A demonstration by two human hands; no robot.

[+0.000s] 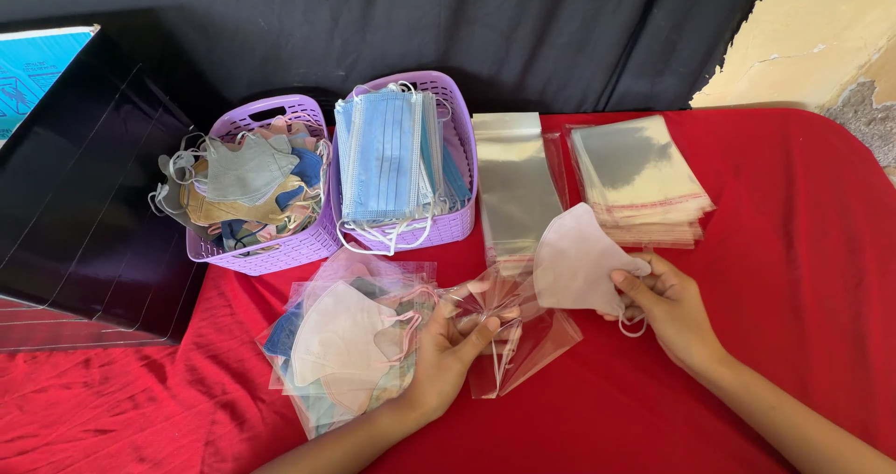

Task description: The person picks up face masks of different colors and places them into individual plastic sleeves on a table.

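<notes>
Head view, looking down on the red tablecloth [793, 250].

My right hand [667, 311] is at centre-right, fingers closed in a pinch on the right edge of a folded pale pink mask [574, 259]. The mask sits just right of frame centre, held above the cloth. Its long axis runs roughly vertical with a slight tilt, the curved fold edge faces left, and the narrow top corner points toward the top of the frame. Its ear loop [635, 323] hangs below my fingers.

My left hand [448, 353] is at lower centre, thumb and fingers closed on the near corner of a clear plastic sleeve [523, 329]. The sleeve lies crumpled on the cloth, long axis diagonal from upper left to lower right, just under and left of the mask. I can't tell whether the mask edge is touching it.

Left of that hand is a pile of bagged masks [341, 348], touching my wrist side. In the upper left of the frame is a purple basket of mixed coloured masks [257, 180], and beside it a second purple basket of blue flat masks [397, 161]. In the upper centre is a stack of long clear bags [509, 175], and further right a stack of wider clear bags [639, 180]. A dark box [84, 203] sits at far left.
</notes>
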